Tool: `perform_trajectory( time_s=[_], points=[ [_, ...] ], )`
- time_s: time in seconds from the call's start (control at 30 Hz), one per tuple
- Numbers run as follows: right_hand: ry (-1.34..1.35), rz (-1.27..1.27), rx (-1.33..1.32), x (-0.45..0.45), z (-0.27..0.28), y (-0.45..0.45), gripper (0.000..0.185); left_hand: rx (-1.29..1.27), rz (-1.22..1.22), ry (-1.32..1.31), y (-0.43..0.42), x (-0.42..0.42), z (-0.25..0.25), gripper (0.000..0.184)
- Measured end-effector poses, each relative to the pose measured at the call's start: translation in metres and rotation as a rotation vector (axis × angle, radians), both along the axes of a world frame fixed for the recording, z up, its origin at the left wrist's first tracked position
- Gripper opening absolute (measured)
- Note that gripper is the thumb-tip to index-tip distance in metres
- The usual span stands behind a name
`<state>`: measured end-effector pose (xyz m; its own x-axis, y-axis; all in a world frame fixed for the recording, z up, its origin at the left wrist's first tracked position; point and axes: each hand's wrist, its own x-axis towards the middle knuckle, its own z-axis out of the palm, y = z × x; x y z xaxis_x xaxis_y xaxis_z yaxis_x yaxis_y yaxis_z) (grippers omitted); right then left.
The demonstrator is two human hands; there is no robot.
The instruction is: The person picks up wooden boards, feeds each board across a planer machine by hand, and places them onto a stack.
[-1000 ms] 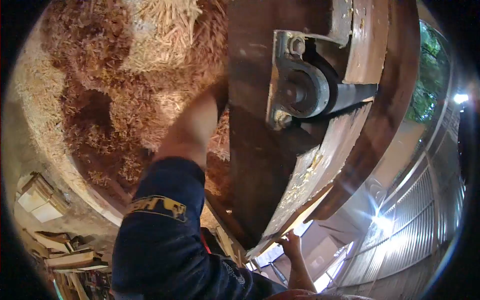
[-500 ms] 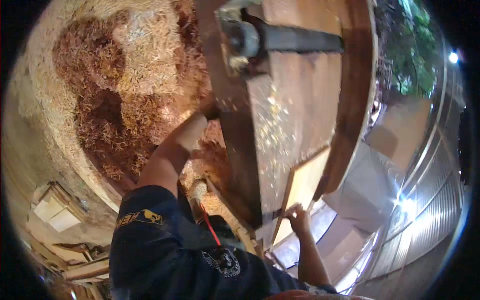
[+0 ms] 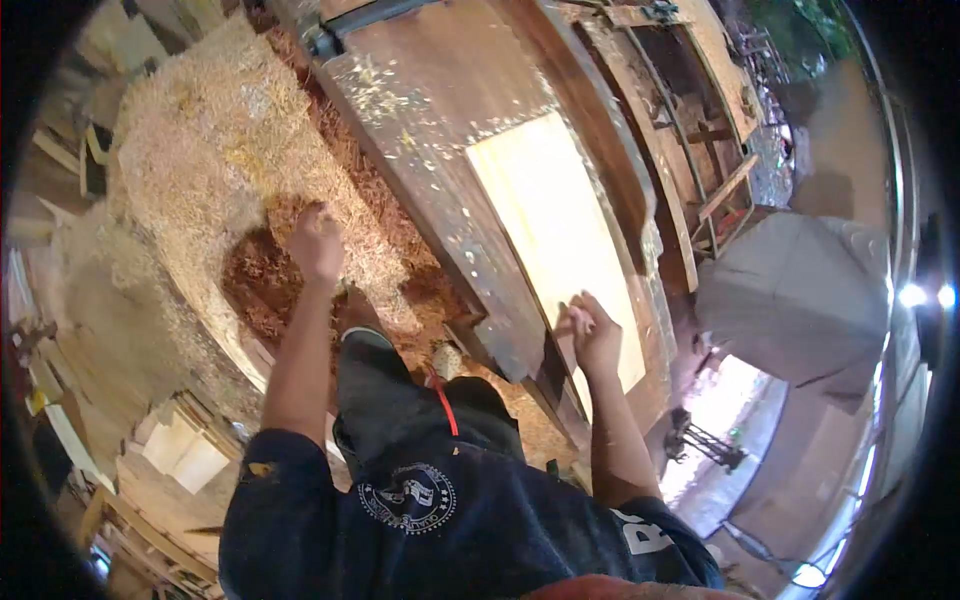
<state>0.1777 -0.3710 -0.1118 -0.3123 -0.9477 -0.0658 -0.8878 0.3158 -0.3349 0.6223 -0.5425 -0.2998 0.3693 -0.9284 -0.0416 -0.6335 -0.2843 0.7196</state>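
A pale wooden board [image 3: 545, 205] lies along a dark machine bed [image 3: 440, 160] scattered with shavings. Over the board's face, close to its near end, is my right hand [image 3: 596, 335] with its fingers curled inward. Whether those fingers touch the wood or have anything in them is hidden. My left hand [image 3: 318, 245] is raised in the air above a heap of wood shavings [image 3: 230, 120], left of the machine, its fingers loosely bent and partly apart. Nothing shows in it.
A wooden frame structure [image 3: 700, 140] stands beyond the machine's right side. Grey sheeting [image 3: 790, 290] hangs at the right. Boards and offcuts [image 3: 185, 450] lie at lower left. My legs [image 3: 385, 390] are beside the shavings heap.
My left hand has come away from the machine's left edge and out over the shavings. The board lies farther up the bed in view. My right hand has shifted upward; the camera view has turned.
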Motion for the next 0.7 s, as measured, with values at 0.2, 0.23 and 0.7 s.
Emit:
perform_trajectory(
  time_s=[0.2,0.23,0.7],
  points=[
    [0.111,-0.611,0.229,-0.124,-0.012,0.201,0.049,-0.185,-0.790,0.183,0.081,-0.237,0.179,0.028],
    [0.062,-0.666,0.305,-0.136,-0.024,0.222,0.053,-0.236,-0.909,0.035,0.093,-0.268,0.175,0.029],
    [-0.194,-0.545,0.109,-0.129,-0.053,0.065,0.055,-0.346,-0.810,-0.344,-0.055,-0.328,0.110,0.043]
  ],
)
